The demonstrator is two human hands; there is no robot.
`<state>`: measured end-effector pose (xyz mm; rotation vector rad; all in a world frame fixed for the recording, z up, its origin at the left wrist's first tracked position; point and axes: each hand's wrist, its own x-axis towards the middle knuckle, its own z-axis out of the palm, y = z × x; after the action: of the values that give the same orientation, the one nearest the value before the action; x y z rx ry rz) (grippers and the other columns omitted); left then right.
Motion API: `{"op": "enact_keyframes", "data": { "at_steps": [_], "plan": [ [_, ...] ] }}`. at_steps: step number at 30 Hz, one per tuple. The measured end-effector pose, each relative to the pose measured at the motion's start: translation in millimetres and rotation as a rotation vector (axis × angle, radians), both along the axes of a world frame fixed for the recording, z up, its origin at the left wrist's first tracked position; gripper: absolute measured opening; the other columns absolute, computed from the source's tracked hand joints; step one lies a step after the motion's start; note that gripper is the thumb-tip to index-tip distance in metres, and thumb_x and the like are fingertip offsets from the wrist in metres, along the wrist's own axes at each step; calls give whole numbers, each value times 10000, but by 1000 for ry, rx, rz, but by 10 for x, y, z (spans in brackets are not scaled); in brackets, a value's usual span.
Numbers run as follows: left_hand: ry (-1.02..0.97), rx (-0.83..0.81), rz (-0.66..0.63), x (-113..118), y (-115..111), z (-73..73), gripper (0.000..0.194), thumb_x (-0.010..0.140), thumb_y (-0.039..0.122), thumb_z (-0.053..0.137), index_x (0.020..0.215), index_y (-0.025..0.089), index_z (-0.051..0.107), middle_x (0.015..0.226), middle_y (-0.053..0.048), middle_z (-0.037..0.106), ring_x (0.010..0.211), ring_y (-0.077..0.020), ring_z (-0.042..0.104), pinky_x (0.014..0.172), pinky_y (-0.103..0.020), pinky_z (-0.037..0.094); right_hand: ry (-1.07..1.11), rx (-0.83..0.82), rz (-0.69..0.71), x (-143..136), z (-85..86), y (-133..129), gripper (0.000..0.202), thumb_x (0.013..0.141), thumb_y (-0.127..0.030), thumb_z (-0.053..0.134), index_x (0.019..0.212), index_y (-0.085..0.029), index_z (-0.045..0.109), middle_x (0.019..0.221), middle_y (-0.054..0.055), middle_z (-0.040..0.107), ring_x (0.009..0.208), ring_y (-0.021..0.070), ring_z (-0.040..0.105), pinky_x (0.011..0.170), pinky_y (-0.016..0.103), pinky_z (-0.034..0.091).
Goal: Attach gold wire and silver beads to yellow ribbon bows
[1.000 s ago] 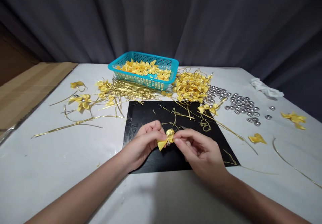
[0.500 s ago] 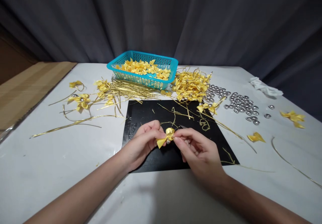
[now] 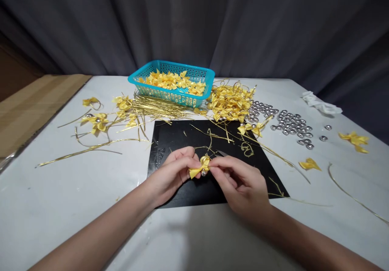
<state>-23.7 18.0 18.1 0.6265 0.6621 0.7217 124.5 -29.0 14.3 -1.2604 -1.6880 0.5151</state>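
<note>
Yellow bow (image 3: 204, 162), pinched by left hand (image 3: 170, 175) and right hand (image 3: 247, 181) fingertips, slants toward the mat's (image 3: 194, 197) far right corner.

Left hand (image 3: 176, 173) hides part of yellow bow (image 3: 204, 164). Whatever right hand (image 3: 244, 179) pinches at bow's edge: too small to tell. Pointed metal piece (image 3: 222, 153), 2 o'clock from bow, rest behind right hand. Mat (image 3: 185, 196) partly covered by hands. Forearms cut by bottom edge, 7 and 5 o'clock. Loose wire (image 3: 354, 198), 4 o'clock, runs off right edge. Curtain (image 3: 188, 19) cropped, 12 o'clock.
</note>
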Motion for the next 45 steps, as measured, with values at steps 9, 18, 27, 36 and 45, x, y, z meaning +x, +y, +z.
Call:
{"op": "enact_keyframes", "data": {
  "at_steps": [9, 18, 27, 36, 45],
  "plan": [
    [19, 3, -5, 6, 6, -14, 300, 621, 67, 589, 517, 174, 329, 520, 47, 527, 524, -66, 503, 531, -154, 371, -55, 75, -2, -2, 14, -18, 149, 816, -76, 506, 792, -172, 618, 566, -32, 512, 392, 48, 294, 382, 195, 285],
    [9, 48, -23, 15, -10, -23, 328, 627, 85, 604, 518, 175, 309, 511, 51, 511, 524, -69, 478, 547, -169, 358, -82, 88, -18, -20, 3, -29, 144, 829, -88, 498, 776, -160, 611, 552, -25, 505, 400, 54, 313, 405, 205, 307],
    [45, 99, 60, 11, -19, -60, 358, 620, 111, 629, 528, 177, 290, 507, 67, 446, 515, -67, 417, 536, -172, 327, -74, 126, 7, 29, -44, -40, 117, 787, -66, 548, 828, -164, 598, 651, 3, 618, 519, 84, 535, 505, 197, 451],
    [28, 95, 68, 18, -22, -64, 382, 645, 107, 630, 520, 173, 275, 495, 72, 404, 499, -61, 370, 514, -177, 292, -198, 167, -42, 8, -76, -75, 144, 814, -75, 524, 861, -189, 598, 723, 6, 689, 548, 106, 627, 566, 205, 510],
    [53, 118, 101, 16, -19, -76, 387, 637, 81, 633, 540, 176, 270, 528, 65, 453, 514, -61, 386, 520, -175, 304, -131, 130, 9, 25, -36, -57, 133, 789, -51, 540, 844, -166, 577, 686, -9, 656, 525, 76, 613, 530, 166, 496]
  ]
}}
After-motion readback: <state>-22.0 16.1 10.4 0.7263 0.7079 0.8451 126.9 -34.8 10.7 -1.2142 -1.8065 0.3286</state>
